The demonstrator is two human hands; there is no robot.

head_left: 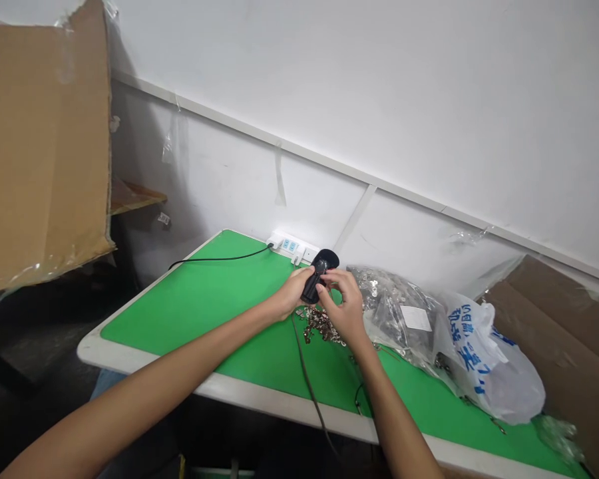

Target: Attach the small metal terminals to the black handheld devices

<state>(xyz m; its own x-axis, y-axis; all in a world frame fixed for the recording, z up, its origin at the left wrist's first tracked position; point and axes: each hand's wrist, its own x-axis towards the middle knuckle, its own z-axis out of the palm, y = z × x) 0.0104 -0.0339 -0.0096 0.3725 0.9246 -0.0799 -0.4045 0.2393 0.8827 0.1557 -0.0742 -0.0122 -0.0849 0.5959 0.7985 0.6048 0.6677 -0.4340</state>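
Both my hands meet over a green mat (180, 306) on a white-edged table (130, 356). My left hand (293, 294) grips the body of a black handheld device (311, 287) with a rounded, foam-like head. My right hand (343, 305) pinches its upper part with the fingertips. A dark cord (307, 379) runs from below my hands over the table's front edge. Just below my hands lies a heap of small metal parts (321, 326). To the right, a clear plastic bag of similar metal parts (394, 313) almost touches my right hand.
A white plastic bag with blue print (489, 359) lies beyond the clear bag. A white power strip (292, 246) at the table's back edge has a black cable (219, 258) plugged in. Cardboard sheets stand at far left (40, 146) and right (559, 346), with a white wall behind.
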